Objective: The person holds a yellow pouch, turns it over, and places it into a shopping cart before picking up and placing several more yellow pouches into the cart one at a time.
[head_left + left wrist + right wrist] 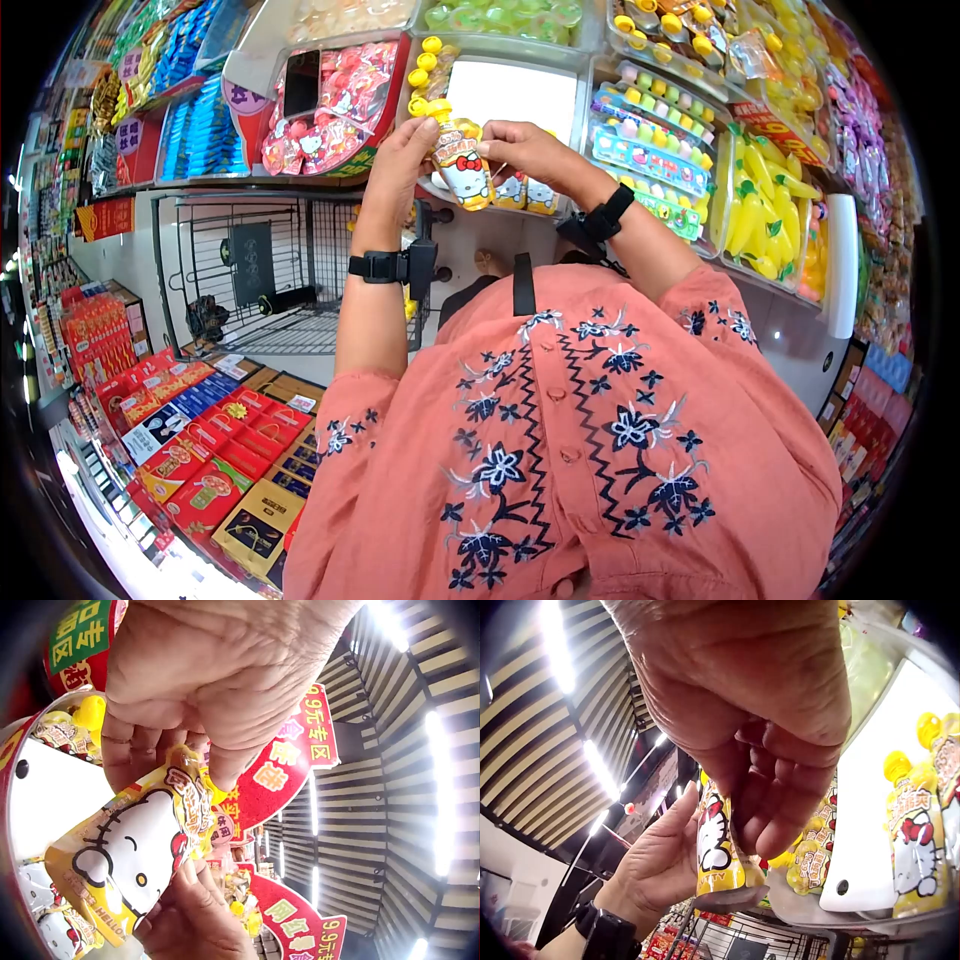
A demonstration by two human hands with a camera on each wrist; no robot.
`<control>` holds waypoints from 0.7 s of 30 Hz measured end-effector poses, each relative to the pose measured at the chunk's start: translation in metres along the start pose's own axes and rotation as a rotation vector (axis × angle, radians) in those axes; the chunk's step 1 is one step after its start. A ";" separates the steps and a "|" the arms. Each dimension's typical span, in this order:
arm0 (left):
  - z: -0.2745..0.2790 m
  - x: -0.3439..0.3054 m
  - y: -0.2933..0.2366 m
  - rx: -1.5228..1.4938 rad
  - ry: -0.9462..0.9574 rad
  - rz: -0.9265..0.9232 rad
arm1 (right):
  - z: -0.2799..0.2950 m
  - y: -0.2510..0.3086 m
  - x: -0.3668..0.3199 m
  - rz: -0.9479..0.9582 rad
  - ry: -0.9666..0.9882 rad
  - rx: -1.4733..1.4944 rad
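Note:
Both hands hold up a yellow-and-white spouted pouch (465, 178) printed with a Hello Kitty face. My left hand (405, 160) pinches its top near the yellow cap. With thumb and fingers, my right hand (532, 154) pinches the side edge of the pouch. In the left wrist view the pouch (127, 859) is tilted, its printed face toward the camera. The right wrist view shows the pouch (718, 844) between the two hands. Behind it, a clear bin holds a white board (515, 100) and similar yellow-capped pouches (541, 196).
A wire shopping cart (250, 265) stands to the left, below the shelf. A black phone-like slab (302, 84) lies on pink candy packs (355, 85). Trays of colourful sweets (650, 150) and yellow banana-shaped items (765, 195) are on the right. Red gift boxes (205, 490) line the lower left.

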State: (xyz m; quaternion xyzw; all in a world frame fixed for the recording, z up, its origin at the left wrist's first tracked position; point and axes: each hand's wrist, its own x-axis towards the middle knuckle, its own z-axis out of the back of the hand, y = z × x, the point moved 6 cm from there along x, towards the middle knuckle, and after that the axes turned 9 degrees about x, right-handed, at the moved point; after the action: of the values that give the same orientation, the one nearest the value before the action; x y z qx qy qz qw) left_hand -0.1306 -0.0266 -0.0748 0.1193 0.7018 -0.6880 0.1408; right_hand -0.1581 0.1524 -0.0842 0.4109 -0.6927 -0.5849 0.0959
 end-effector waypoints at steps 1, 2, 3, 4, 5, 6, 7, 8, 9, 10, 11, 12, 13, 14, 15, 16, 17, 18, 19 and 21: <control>-0.003 0.000 0.000 -0.023 0.003 0.013 | 0.002 -0.003 0.001 0.003 -0.010 0.010; -0.004 0.002 0.001 -0.022 0.009 0.015 | 0.003 -0.008 0.002 0.006 -0.019 0.021; -0.004 0.003 0.004 -0.022 0.015 0.019 | 0.004 -0.012 0.002 0.007 -0.030 0.032; -0.005 0.004 0.006 -0.021 0.020 0.021 | 0.006 -0.016 0.002 -0.008 -0.032 0.046; -0.006 0.004 0.007 -0.031 0.020 0.022 | 0.007 -0.018 0.001 -0.022 -0.034 0.059; -0.008 0.004 0.007 -0.041 0.018 0.022 | 0.007 -0.020 0.001 -0.037 -0.035 0.072; -0.010 0.005 0.008 -0.051 0.017 0.024 | 0.009 -0.022 0.002 -0.034 -0.041 0.079; -0.010 0.007 0.011 -0.051 0.021 0.031 | 0.010 -0.023 0.002 -0.032 -0.047 0.085; -0.010 0.010 0.016 -0.052 0.026 0.039 | 0.010 -0.024 0.002 -0.029 -0.054 0.091; -0.010 0.013 0.020 -0.053 0.030 0.046 | 0.013 -0.025 0.002 -0.031 -0.068 0.089; -0.014 0.013 0.020 -0.054 0.054 0.055 | 0.014 -0.022 0.001 -0.033 -0.082 0.087; -0.019 0.013 0.019 -0.054 0.078 0.065 | 0.015 -0.021 0.002 -0.035 -0.095 0.085; -0.024 0.014 0.019 -0.055 0.102 0.074 | 0.017 -0.022 0.003 -0.039 -0.103 0.088; -0.025 0.016 0.020 -0.024 0.073 0.067 | 0.019 -0.023 0.006 -0.043 -0.111 0.090; -0.023 0.021 0.024 -0.021 0.068 0.074 | 0.021 -0.024 0.008 -0.047 -0.120 0.091; -0.022 0.027 0.029 -0.019 0.065 0.080 | 0.023 -0.026 0.009 -0.029 -0.131 0.120; -0.023 0.030 0.030 -0.017 0.063 0.087 | 0.024 -0.025 0.009 -0.006 -0.139 0.129; -0.025 0.031 0.030 -0.048 0.051 0.081 | 0.025 -0.024 0.008 0.016 -0.147 0.139; -0.026 0.032 0.031 -0.078 0.038 0.074 | 0.026 -0.022 0.008 0.040 -0.154 0.148; -0.030 0.033 0.030 -0.180 0.024 0.046 | 0.025 -0.016 0.004 0.050 -0.171 0.096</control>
State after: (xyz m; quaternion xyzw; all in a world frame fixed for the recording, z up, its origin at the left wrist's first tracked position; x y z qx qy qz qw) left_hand -0.1515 0.0033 -0.1145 0.1304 0.7595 -0.6173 0.1584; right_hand -0.1691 0.1681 -0.1074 0.3463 -0.7357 -0.5812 0.0313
